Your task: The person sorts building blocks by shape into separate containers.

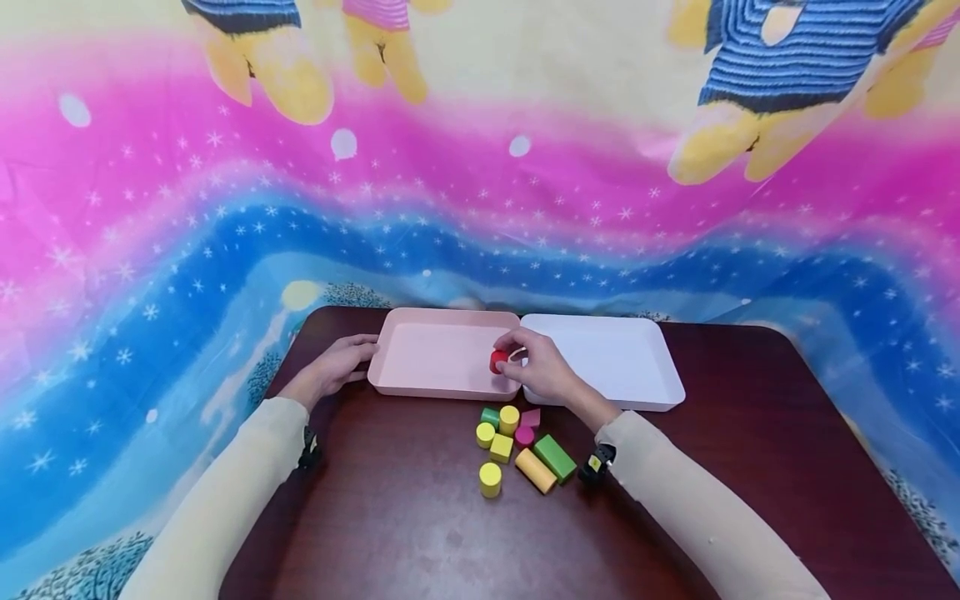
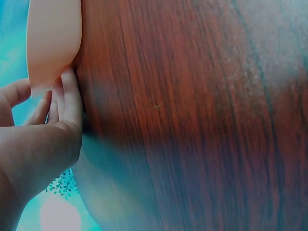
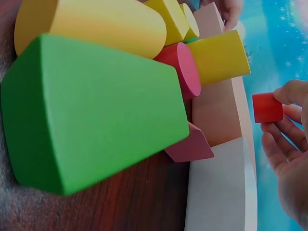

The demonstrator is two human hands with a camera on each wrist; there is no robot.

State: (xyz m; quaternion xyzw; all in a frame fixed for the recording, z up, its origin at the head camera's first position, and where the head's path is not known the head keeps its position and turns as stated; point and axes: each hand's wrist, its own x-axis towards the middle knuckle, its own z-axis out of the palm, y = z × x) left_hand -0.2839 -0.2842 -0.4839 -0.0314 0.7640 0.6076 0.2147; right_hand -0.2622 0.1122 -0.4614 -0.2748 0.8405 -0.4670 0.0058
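My right hand (image 1: pixel 542 364) pinches a small red block (image 1: pixel 498 361) between thumb and fingers, over the right end of the pink tray (image 1: pixel 442 387). In the right wrist view that red block (image 3: pixel 267 108) sits at the fingertips, clear of the tray walls. My left hand (image 1: pixel 341 364) is at the pink tray's left end. Its fairly straight fingers (image 2: pixel 71 98) touch the tray's outer side in the left wrist view. In front of the trays lie loose blocks: a green block (image 1: pixel 555 458), an orange cylinder (image 1: pixel 536 471), magenta pieces and several yellow ones.
A white tray (image 1: pixel 637 398) stands beside the pink one, ends nearly touching. One yellow cylinder (image 1: pixel 490 480) stands apart, nearer the front. All rest on a dark wooden table (image 1: pixel 405 500). A printed cloth (image 1: pixel 450 217) hangs behind the table.
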